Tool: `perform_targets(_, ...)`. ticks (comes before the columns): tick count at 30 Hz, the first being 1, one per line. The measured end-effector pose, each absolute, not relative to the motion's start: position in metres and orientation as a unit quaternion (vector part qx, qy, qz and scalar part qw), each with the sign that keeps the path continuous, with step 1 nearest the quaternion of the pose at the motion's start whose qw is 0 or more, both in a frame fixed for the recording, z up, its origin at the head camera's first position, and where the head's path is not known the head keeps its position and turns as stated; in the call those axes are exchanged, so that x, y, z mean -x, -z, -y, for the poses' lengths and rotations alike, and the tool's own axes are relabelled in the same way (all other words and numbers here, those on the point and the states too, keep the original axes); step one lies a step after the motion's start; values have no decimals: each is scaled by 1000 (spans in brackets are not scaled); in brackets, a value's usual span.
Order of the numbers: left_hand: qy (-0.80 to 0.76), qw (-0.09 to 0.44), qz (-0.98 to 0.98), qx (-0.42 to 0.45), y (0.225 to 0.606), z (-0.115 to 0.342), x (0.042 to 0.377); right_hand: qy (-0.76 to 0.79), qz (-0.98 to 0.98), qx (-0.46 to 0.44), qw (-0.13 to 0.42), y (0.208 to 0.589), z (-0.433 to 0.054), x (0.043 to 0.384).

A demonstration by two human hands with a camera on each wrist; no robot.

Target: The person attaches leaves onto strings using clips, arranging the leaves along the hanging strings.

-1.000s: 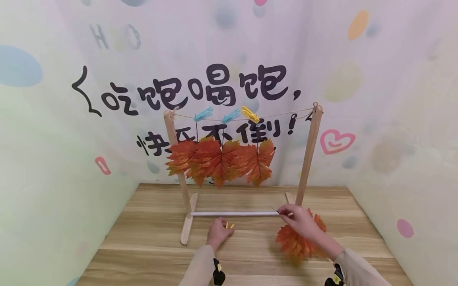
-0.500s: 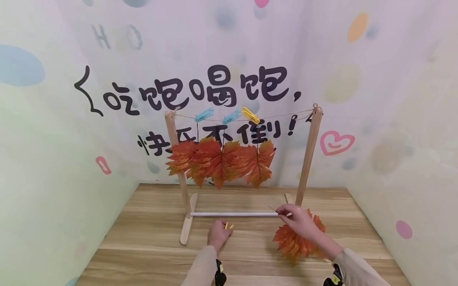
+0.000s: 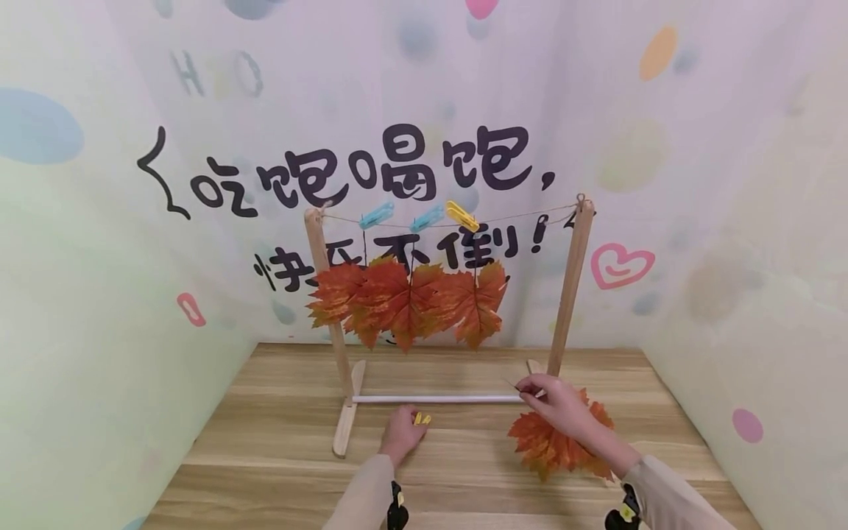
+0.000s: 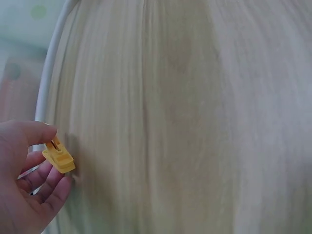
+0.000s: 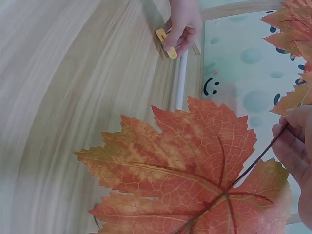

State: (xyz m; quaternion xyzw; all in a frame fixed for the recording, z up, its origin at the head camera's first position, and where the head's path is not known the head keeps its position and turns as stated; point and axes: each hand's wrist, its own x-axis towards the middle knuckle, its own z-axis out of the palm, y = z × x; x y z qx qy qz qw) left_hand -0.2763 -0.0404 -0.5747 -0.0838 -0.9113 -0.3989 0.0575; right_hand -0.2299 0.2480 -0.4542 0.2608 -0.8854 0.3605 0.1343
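My left hand point(image 3: 401, 433) pinches a yellow clothespin point(image 4: 59, 157) between thumb and fingers, low over the table in front of the white rod point(image 3: 437, 399). My right hand point(image 3: 556, 405) pinches the thin dark stem of an orange-red maple leaf point(image 5: 195, 165) near the stand's right post. The leaf hangs below that hand, partly hidden by the wrist in the head view. Across the top of the stand runs a string point(image 3: 523, 215). Two blue clothespins point(image 3: 377, 215) and one yellow clothespin point(image 3: 461, 215) on it hold up hanging maple leaves point(image 3: 404, 298).
Wooden posts point(image 3: 567, 294) on flat feet point(image 3: 344, 436) carry the string, joined low down by the white rod. The stand is on a wood-grain table point(image 3: 298, 478). Behind it rises a printed backdrop point(image 3: 424, 88) with black lettering.
The right hand has shifted slightly to the right and up with the leaf stem. The left hand stays nearly in place, the yellow clothespin turned a little in its fingers.
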Motion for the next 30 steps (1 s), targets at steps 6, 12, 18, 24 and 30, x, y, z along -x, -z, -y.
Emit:
perform_targets(6, 410, 67, 901, 128, 564, 44, 282, -360, 884, -266, 136, 447, -251, 233)
perform_targets(12, 417, 62, 893, 154, 539, 42, 282, -357, 881, -274, 146, 440, -252, 238)
perform_targets(18, 425, 32, 886, 185, 517, 35, 279, -369, 873, -277, 160, 432, -250, 240)
perform_targets(24, 443, 18, 865, 235, 489, 24, 269, -371, 876, -269, 150, 423, -248, 241)
perform_targets(30, 431, 16, 861, 269, 461, 15, 259, -367, 880, -264, 144, 415, -248, 242)
